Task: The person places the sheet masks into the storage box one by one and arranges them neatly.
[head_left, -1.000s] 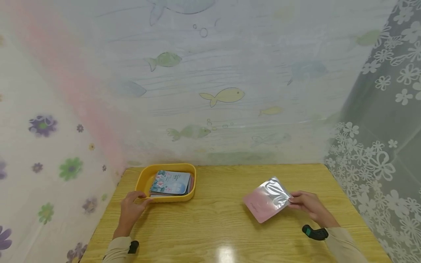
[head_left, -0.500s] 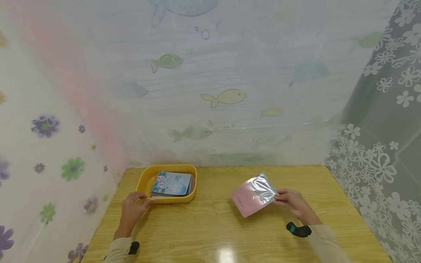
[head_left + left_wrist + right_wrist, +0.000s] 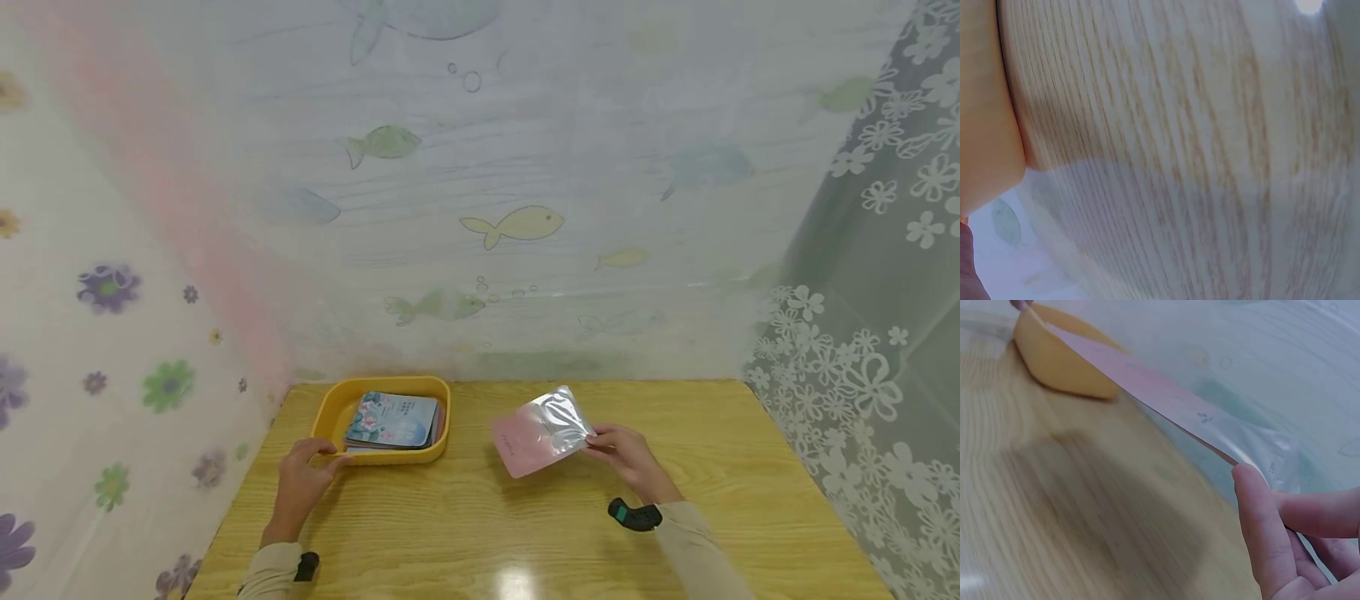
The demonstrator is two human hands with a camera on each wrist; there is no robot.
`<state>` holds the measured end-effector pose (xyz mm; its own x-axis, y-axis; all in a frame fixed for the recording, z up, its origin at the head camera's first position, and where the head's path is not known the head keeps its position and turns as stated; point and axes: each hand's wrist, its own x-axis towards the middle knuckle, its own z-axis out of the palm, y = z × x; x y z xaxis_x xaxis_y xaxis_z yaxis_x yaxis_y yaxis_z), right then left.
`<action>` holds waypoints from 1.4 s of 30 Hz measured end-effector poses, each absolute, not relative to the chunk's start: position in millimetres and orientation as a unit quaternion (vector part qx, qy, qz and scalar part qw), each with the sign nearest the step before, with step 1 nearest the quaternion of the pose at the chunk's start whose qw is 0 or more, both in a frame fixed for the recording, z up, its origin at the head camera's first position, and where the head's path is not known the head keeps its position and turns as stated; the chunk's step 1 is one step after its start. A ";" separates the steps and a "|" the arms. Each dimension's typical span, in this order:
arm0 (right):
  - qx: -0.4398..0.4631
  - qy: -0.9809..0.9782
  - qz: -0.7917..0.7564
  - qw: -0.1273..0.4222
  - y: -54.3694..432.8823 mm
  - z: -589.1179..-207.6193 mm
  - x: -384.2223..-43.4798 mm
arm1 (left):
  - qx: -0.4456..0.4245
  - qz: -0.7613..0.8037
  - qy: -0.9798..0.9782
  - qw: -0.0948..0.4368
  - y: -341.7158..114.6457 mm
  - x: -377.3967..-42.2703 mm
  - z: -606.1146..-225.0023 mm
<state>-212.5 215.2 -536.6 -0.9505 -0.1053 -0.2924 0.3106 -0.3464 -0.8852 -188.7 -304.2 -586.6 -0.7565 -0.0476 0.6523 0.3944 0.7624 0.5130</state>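
My right hand [image 3: 626, 454] pinches one corner of a pink and silver foil sachet [image 3: 536, 433], held up above the table with its pink end toward the left. In the right wrist view the thumb [image 3: 1263, 525] presses the sachet's silver end against the fingers. At the far left my left hand [image 3: 300, 483] grips the front rim of a yellow plastic basket [image 3: 393, 457], thumb outside near the rim. Inside the basket lies a stack of flat packets, a light blue one with flowers [image 3: 393, 419] on top. The left wrist view catches mostly the tabletop and the basket's side [image 3: 988, 112].
Both hands work over a wooden table [image 3: 450, 533] that meets a wall painted with fish [image 3: 517, 223] at its back edge. A curtain with white flowers [image 3: 870, 383] hangs on the right; a flowered wall [image 3: 165, 383] borders the left.
My right hand has carried the sachet leftward across the table, closer to the basket. The left hand stays on the basket's rim, and the basket has not visibly moved.
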 end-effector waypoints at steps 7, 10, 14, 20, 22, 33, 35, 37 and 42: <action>0.096 0.535 -0.829 0.131 188.7 -539.9 -222.8 | -0.108 -0.321 -0.874 0.349 -305.1 -189.6 -586.6; 0.102 0.538 -0.827 0.126 176.8 -540.1 -225.9 | -0.111 -0.314 -0.875 0.353 -305.4 -189.9 -587.0; 0.111 0.540 -0.826 0.119 160.6 -537.6 -228.7 | -0.106 -0.315 -0.876 0.350 -304.7 -189.3 -587.1; 0.124 0.526 -0.833 0.121 138.9 -535.6 -233.2 | -0.100 -0.321 -0.876 0.345 -303.3 -188.1 -586.1; 0.122 0.519 -0.838 0.117 131.7 -535.8 -234.9 | -0.101 -0.323 -0.876 0.345 -303.0 -188.0 -585.6; 0.136 0.495 -0.853 0.093 91.3 -535.2 -241.7 | -0.095 -0.327 -0.876 0.341 -302.9 -188.5 -582.1; 0.145 0.487 -0.856 0.090 83.7 -534.8 -242.7 | -0.097 -0.327 -0.874 0.345 -303.8 -189.4 -583.3; 0.146 0.482 -0.859 0.085 75.3 -534.8 -243.8 | -0.102 -0.327 -0.871 0.352 -304.7 -190.2 -584.7; 0.161 0.469 -0.865 0.072 53.3 -533.8 -245.6 | -0.115 -0.322 -0.867 0.363 -305.7 -193.3 -588.9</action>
